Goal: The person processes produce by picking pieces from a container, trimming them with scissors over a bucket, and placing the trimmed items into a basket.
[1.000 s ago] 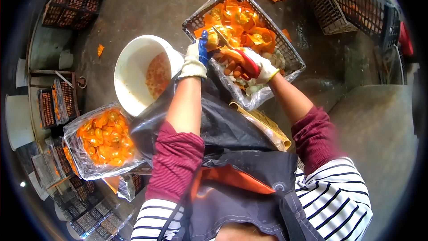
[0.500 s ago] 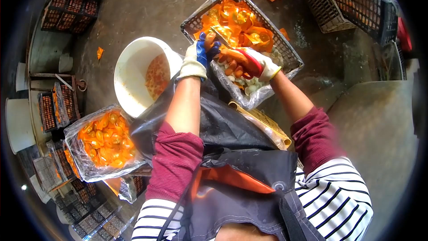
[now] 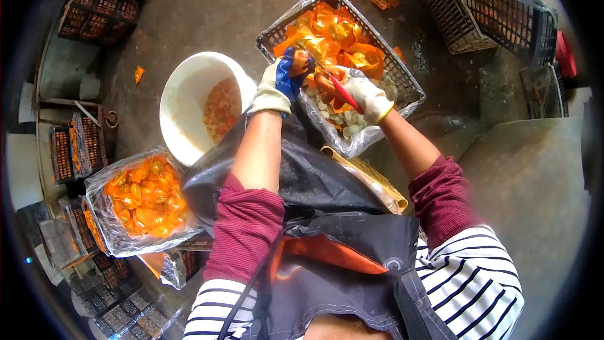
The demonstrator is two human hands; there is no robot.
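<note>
My left hand (image 3: 284, 80), in a white glove with a blue coating, is closed around a small rounded orange-brown piece (image 3: 302, 61). Close beside it, my right hand (image 3: 360, 93) in a white glove with red on it has its fingers curled. A thin blade-like tool (image 3: 319, 58), partly hidden, runs from the right hand toward the piece. Both hands are over the near part of a plastic-lined crate (image 3: 410, 82). Orange wrappers (image 3: 336, 28) fill its far part, and pale small pieces (image 3: 353, 127) lie in its near part.
A white bucket (image 3: 179, 110) with mottled reddish-brown contents stands left of my hands. Nearer left, a lined crate (image 3: 119, 249) holds orange-wrapped pieces (image 3: 148, 195). Black crates (image 3: 513, 16) stand at the far right. A yellow crate edge (image 3: 368, 179) shows by the black apron (image 3: 302, 167).
The right hand has turned, showing more of the white glove back and only a narrow red strip. The left hand has barely moved and still holds the piece.
</note>
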